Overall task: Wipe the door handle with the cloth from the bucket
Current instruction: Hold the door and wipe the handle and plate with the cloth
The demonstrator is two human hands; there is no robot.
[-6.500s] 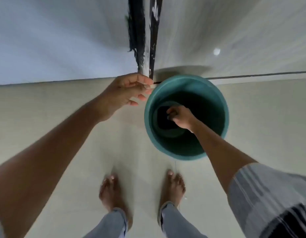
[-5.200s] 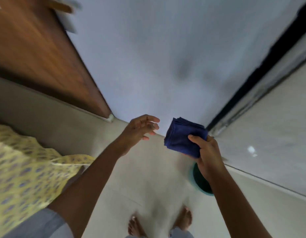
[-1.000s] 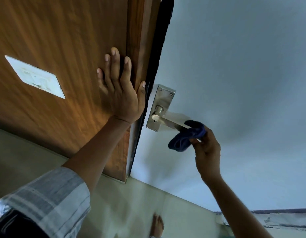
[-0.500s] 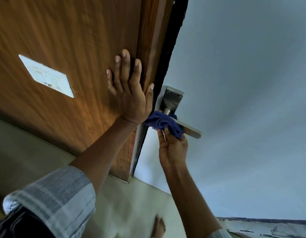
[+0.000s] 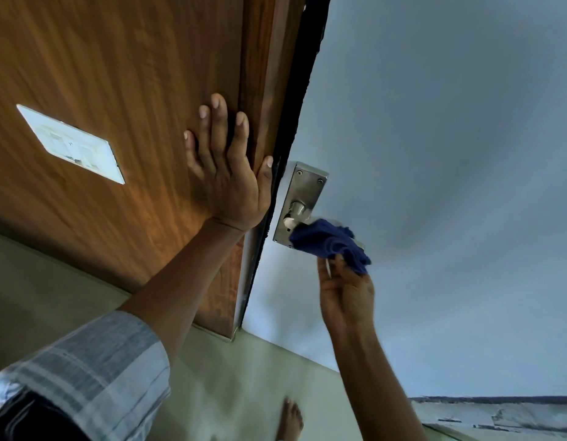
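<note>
A steel door handle (image 5: 297,207) on a rectangular back plate is fixed to the pale blue door (image 5: 434,186), right of centre. A dark blue cloth (image 5: 329,241) is wrapped over the lever and hides most of it. My right hand (image 5: 345,291) grips the cloth from below. My left hand (image 5: 226,176) lies flat with fingers spread on the brown wooden panel (image 5: 116,74) beside the door's edge. The bucket is out of view.
A white switch plate (image 5: 70,143) sits on the wooden panel at left. Beige floor tiles (image 5: 237,386) run below, with my bare foot (image 5: 290,421) near the bottom edge. A dark strip runs between the panel and the door.
My right hand has slid the cloth along the lever, from the spindle end outward to the right. My left hand stays pressed on the wood.
</note>
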